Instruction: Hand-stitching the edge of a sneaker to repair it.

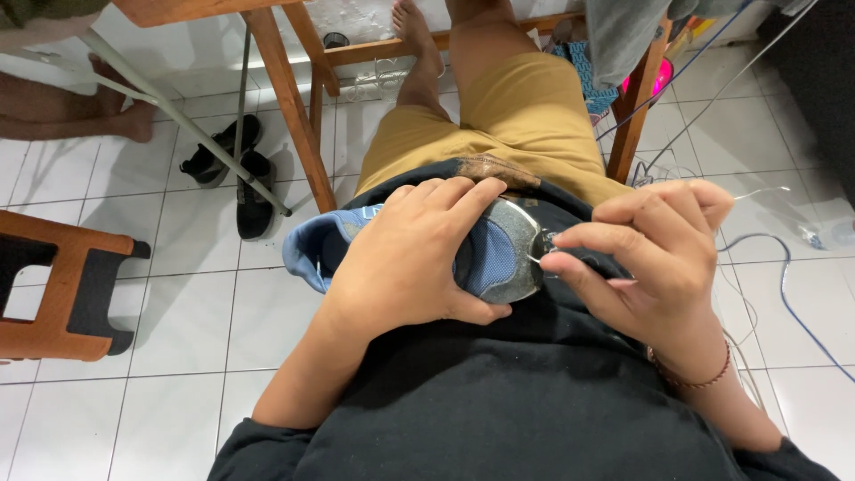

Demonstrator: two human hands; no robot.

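The person wears a black sweatshirt point(534, 401), mustard-tan shorts point(508, 116), and a thin reddish-brown bead bracelet point(695, 379) on the right wrist.

The floor point(178, 294) is made of white square tiles with thin grey joints, and it shines a little from the light. On the left stands a low wooden stool point(62, 285) with a dark seat. At the top are the legs of a wooden table point(289, 98), and a thin metal rod point(178, 116) leans across them. A pair of black shoes point(236, 174) lies near the table leg. On the right, thin cables point(784, 285) run over the tiles.
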